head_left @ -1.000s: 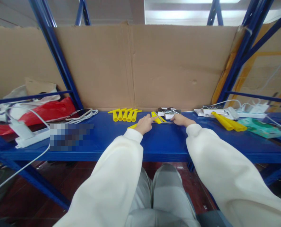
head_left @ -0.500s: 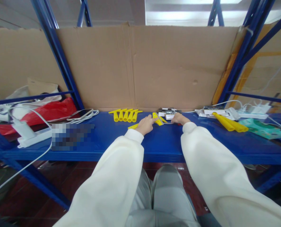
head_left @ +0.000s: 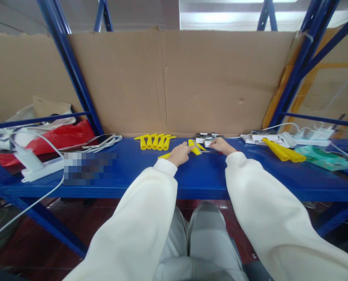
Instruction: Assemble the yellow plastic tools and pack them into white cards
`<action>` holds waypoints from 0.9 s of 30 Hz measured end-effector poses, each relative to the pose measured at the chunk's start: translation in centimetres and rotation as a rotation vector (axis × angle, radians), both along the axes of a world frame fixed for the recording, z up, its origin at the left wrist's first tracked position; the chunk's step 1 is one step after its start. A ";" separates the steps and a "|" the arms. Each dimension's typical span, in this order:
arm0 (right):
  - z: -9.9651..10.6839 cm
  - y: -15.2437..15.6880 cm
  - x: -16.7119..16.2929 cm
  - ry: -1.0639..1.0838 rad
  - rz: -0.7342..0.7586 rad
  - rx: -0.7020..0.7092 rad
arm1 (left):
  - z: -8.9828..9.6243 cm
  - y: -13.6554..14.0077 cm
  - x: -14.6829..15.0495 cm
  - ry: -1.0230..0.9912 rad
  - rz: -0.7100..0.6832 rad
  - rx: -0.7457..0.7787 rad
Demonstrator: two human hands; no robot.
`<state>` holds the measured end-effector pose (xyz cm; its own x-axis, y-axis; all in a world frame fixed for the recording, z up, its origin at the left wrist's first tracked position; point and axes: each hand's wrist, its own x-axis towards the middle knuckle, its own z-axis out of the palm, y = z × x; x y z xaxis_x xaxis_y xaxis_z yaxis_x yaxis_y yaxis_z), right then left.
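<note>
One left hand [head_left: 179, 154] at the blue counter [head_left: 206, 175], forefinger stretched to a yellow piece [head_left: 195, 148] just in front of small boxes [head_left: 208, 142], grip impossible to tell; one right hand [head_left: 221, 146] curled near those boxes, hold equally unclear. Five yellow tubes [head_left: 155, 144] lined up farther left.

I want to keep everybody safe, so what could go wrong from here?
Maybe three things. If the grey strip at the yellow piece by the left hand is sharp, which I can't tell, it might cut. A bump could knock the row of yellow tubes crooked. And the white cable hangs past the shelf's front edge, so someone might snag it.
</note>
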<state>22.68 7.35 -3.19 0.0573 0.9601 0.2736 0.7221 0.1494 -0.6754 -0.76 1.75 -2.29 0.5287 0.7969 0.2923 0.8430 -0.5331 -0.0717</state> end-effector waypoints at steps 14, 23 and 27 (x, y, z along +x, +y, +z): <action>0.7 -4.0 -5.6 0.170 0.249 0.062 | 0.3 -0.4 0.2 0.005 -0.001 0.020; 0.7 -4.2 -6.0 0.037 0.184 0.096 | 0.2 -0.3 0.3 0.008 -0.009 0.019; 0.6 -4.4 -6.2 0.060 0.147 0.078 | 0.2 -0.3 0.3 0.001 0.000 0.023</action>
